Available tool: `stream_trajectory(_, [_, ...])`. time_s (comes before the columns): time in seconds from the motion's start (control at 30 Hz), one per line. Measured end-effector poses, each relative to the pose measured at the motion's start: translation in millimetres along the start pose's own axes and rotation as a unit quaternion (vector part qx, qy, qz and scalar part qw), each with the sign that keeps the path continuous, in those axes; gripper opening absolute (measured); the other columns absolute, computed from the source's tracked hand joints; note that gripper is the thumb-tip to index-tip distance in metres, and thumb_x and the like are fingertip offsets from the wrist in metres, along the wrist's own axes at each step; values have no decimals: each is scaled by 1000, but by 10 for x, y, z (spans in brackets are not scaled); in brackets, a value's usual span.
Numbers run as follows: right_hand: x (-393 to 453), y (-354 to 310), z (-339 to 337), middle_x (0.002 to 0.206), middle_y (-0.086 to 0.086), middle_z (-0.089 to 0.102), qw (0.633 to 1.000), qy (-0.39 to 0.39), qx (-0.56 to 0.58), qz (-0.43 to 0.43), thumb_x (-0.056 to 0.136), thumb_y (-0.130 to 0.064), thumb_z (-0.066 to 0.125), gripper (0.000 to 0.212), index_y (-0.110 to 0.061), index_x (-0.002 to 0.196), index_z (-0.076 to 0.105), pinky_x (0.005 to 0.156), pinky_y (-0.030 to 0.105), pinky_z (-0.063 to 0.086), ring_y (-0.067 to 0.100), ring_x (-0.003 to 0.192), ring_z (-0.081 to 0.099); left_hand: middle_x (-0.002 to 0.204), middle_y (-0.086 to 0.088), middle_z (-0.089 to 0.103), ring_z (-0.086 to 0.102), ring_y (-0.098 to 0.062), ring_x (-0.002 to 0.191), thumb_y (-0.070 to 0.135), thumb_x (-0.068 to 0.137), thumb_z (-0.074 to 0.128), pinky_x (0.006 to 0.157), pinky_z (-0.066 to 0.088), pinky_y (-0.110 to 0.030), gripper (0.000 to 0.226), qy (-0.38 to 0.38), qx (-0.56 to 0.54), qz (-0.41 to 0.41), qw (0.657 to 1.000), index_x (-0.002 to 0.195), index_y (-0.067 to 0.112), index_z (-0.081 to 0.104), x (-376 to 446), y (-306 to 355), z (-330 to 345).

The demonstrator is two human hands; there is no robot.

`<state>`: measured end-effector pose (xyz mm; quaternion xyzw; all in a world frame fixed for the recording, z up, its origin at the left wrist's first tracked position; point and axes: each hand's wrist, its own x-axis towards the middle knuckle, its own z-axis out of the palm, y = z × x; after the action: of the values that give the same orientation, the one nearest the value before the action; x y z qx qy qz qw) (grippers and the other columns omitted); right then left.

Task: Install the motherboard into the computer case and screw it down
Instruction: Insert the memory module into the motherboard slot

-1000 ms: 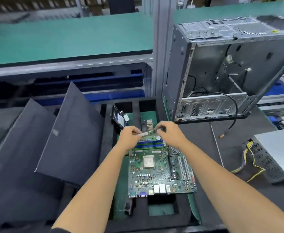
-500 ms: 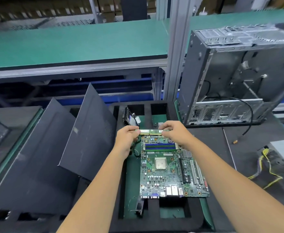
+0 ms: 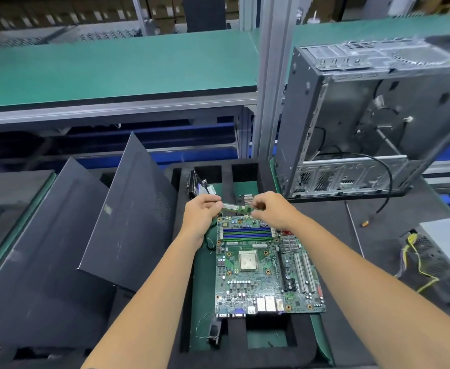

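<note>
Both hands hold a memory stick [image 3: 237,207] level above the far edge of the motherboard [image 3: 266,267]. The left hand [image 3: 201,211] pinches its left end with curled fingers, and the right hand [image 3: 271,210] pinches the right end the same way, so neither hand has fingers free. The stick hangs just above and slightly beyond the blue memory slots [image 3: 247,233], not yet in one.

The motherboard lies flat in a black foam tray [image 3: 245,352] on the surface, in the middle of the scene, with its port row at the near edge. The computer case [image 3: 351,123] stands upright at the far right, open side facing the person, and it holds no board; a black cable [image 3: 386,182] loops out of it onto the surface. A power supply [image 3: 442,259] with yellow wires lies at the right, and dark side panels [image 3: 128,214] lean at the left.

The step in hand looks like seating the memory before the board goes into the case. To do it well, the stick should be kept parallel to the chosen slot, its notch matched to the slot's key, and lowered straight down. Even pressure on both ends, so that they go down together, avoids bending the board on the soft foam. Whether the slot latches stand open is too small to tell, so they deserve a check first.
</note>
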<state>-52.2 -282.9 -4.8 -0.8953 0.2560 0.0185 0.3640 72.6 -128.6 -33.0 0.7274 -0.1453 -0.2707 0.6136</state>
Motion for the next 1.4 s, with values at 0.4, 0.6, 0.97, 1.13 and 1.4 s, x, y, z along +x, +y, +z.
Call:
stream_trajectory(0.4, [203,278,164,76,4,48,987,-24,-67,143,92,-14,46,10,-11,97,38,49,31,32,17,61,45,77,-8,64,55,-17,66,18,86,68,65,47,-27,23,6,278,-116,953,69,5,61,240,-378,172])
stream_trajectory(0.6, [246,454,200,71,3,48,973,-10,-115,200,90,-20,58,20,-11,76,47,53,28,39,23,64,52,89,-16,70,65,-27,80,13,86,67,76,55,-37,17,6,337,-135,932,85,-3,67,345,-374,275])
stream_trajectory(0.97, [341,611,224,65,2,44,952,1,-22,306,85,-23,65,35,-12,63,40,47,24,34,18,58,47,79,-10,62,67,-26,77,18,81,73,78,56,-38,23,4,300,-191,935,76,3,56,470,-426,195])
stream_trajectory(1.13, [323,616,196,60,0,38,951,-1,-31,309,87,-23,61,39,-12,60,35,43,25,29,16,50,38,88,-15,68,71,-27,84,13,81,71,80,58,-39,17,40,236,-230,943,84,0,61,475,-438,179])
stream_trajectory(1.4, [274,561,187,77,5,58,950,55,-35,306,81,-26,71,30,-10,69,49,51,24,39,22,64,55,98,-13,67,69,-22,78,1,78,73,56,58,-29,17,67,92,-281,953,92,-3,65,410,-457,141])
